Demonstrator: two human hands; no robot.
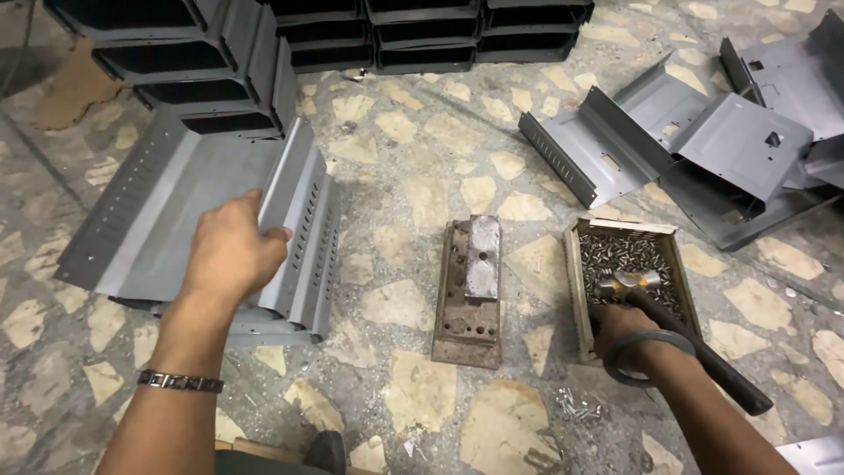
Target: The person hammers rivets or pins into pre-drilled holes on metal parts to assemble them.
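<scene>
We see grey perforated sheet-metal channel (202, 211), rust-brown steel block (469, 295), silvery rivets (629, 255) in pale wooden tray (576, 290), beige-and-grey terrazzo floor (422, 185).

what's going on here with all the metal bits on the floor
A person is crouched over a stone-patterned floor. Their left hand grips the raised edge of a grey folded sheet-metal panel lying on similar panels. Their right hand holds a hammer over a wooden tray of small metal rivets. Between the hands sits a rusty steel block with holes. More panels lie at upper right, and stacked ones along the top.
</scene>
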